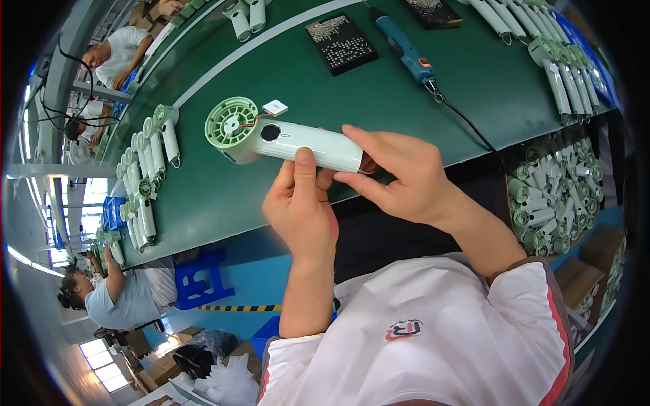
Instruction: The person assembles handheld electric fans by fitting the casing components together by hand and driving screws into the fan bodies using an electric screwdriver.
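A pale green handheld fan [318,143] lies level across both my hands above the green workbench. Its round slotted head [231,122] points left, and red wires run from the hub to a small white square piece [275,107]. On the handle sits a dark round button. My left hand [302,196] grips the handle from below, thumb across its near side. My right hand [396,174] closes around the handle's right end, thumb and fingers pinching there. Something reddish-brown shows at that end, mostly hidden by the fingers.
Beyond my hands are a black tray of screws [342,44] and a blue electric screwdriver [405,49] with a cord. Fans stand in rows on the bench at left [145,176] and far right [562,74]. A box of fan parts [558,196] sits right. Other people work at left.
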